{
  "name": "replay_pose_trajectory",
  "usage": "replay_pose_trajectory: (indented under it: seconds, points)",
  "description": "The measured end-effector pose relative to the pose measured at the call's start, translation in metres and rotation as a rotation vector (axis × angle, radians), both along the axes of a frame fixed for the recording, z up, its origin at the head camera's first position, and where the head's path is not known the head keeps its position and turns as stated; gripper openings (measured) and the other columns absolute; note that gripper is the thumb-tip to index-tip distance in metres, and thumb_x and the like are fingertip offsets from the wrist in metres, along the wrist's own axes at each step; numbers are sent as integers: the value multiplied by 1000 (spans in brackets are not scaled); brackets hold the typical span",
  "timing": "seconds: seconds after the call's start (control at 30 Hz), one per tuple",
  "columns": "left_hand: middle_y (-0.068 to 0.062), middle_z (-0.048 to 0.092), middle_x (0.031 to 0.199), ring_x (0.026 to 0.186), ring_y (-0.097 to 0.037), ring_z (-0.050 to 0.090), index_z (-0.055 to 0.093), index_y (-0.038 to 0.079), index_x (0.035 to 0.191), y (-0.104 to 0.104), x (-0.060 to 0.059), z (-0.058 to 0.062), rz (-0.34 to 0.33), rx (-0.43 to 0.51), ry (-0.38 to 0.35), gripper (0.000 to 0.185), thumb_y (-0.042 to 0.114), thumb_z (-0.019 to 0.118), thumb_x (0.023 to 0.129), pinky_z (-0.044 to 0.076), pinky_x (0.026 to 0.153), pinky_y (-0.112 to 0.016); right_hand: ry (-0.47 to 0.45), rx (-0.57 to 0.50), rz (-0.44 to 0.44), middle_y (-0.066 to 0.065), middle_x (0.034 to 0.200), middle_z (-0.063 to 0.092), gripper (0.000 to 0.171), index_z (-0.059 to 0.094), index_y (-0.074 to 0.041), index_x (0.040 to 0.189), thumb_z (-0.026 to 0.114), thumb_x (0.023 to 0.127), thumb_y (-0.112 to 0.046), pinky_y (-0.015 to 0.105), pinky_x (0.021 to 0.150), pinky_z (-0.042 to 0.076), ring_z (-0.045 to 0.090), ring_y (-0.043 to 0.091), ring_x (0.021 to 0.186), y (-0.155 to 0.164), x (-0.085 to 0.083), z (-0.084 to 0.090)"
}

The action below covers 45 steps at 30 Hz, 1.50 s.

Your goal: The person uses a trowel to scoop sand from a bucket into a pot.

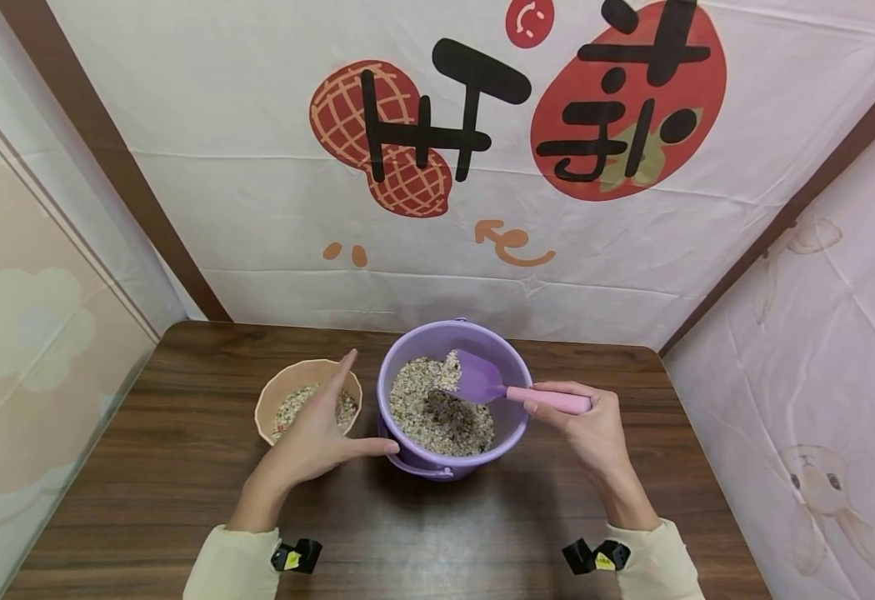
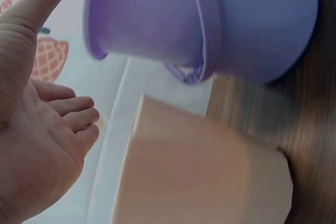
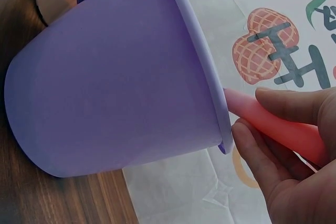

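Observation:
A purple bucket (image 1: 511, 433) holds a bed of pale, mixed grainy material (image 1: 426, 400). My right hand (image 1: 583, 425) grips the pink handle of a toy shovel (image 1: 480, 377), whose purple blade lies inside the bucket with some grains at its tip. In the right wrist view the fingers and thumb close round the handle (image 3: 278, 124) beside the rim. My left hand (image 1: 313, 437) is spread above a peach bowl (image 1: 276, 396) with similar grains in it. Its thumb points at the bucket's rim; whether it touches, I cannot tell.
Bucket and bowl stand side by side on a dark wooden table (image 1: 145, 467). The bucket's handle (image 2: 210, 30) hangs down its near side. Behind the table rises a white printed cloth wall (image 1: 257, 208), with more cloth at left and right.

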<state>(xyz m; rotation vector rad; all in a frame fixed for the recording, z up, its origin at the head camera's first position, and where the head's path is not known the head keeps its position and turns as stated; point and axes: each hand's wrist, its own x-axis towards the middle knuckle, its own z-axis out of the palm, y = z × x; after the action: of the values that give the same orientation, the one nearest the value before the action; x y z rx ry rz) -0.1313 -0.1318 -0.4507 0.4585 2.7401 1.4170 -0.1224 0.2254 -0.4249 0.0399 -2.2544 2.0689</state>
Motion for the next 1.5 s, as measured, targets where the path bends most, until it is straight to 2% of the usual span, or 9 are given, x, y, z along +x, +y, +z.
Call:
replay_pose_trajectory:
  seconds: [0.1, 0.3, 0.5, 0.67, 0.8, 1.13, 1.33, 1.5]
  points:
    - [-21, 22, 164, 146, -42, 29, 8, 15, 165, -11, 2, -1, 30, -1, -6, 137, 53, 94, 65, 32, 113, -61, 1, -2, 1, 17, 94, 76, 41, 71, 11, 115, 86, 80, -6, 30, 86, 58, 68, 27, 114, 0, 1, 0]
    - [-22, 20, 164, 147, -43, 24, 10, 11, 164, -36, 5, -4, 85, 14, 4, 133, 46, 94, 68, 28, 113, -65, 18, -3, 3, 17, 94, 76, 41, 71, 12, 114, 86, 80, -4, 31, 85, 59, 71, 25, 107, 0, 1, 0]
    - [-20, 19, 166, 145, -48, 27, 10, 13, 164, -58, 9, -6, 165, -44, 24, 132, 49, 93, 69, 30, 108, -71, 22, 4, -16, 17, 93, 76, 40, 72, 12, 113, 87, 79, -2, 30, 83, 59, 72, 23, 105, 0, 1, -1]
    - [-24, 20, 164, 144, -51, 27, 10, 8, 164, -71, 12, -11, 214, -70, 27, 133, 48, 94, 68, 31, 105, -73, 24, -9, -9, 18, 94, 76, 40, 72, 12, 113, 86, 79, -2, 31, 83, 59, 72, 24, 104, 0, 1, -1]
    - [-26, 19, 164, 144, -52, 27, 10, 4, 163, -78, 14, -18, 227, -76, 20, 136, 46, 95, 66, 31, 105, -72, 20, -11, -4, 17, 94, 76, 40, 72, 11, 113, 87, 79, -3, 31, 83, 59, 71, 25, 105, -1, 1, -1]
    - [-30, 18, 163, 144, -52, 26, 4, 0, 162, -83, 12, -36, 202, -104, -23, 139, 49, 94, 67, 30, 107, -71, 18, 3, -27, 15, 94, 76, 40, 73, 11, 112, 88, 78, -3, 31, 81, 59, 72, 24, 103, -1, 4, 1]
    - [-31, 20, 162, 143, -53, 28, 7, -2, 161, -83, 11, -41, 212, -95, -9, 137, 47, 94, 68, 31, 106, -72, 32, 0, -27, 15, 94, 77, 40, 72, 11, 113, 87, 78, -2, 32, 80, 60, 73, 25, 101, -3, 4, 4]
    - [-31, 21, 161, 142, -53, 29, 7, -1, 161, -82, 11, -42, 214, -88, -19, 136, 47, 94, 68, 31, 106, -71, 19, -4, -15, 15, 94, 76, 44, 70, 13, 115, 88, 79, -5, 31, 83, 59, 72, 24, 105, -6, 4, 8]
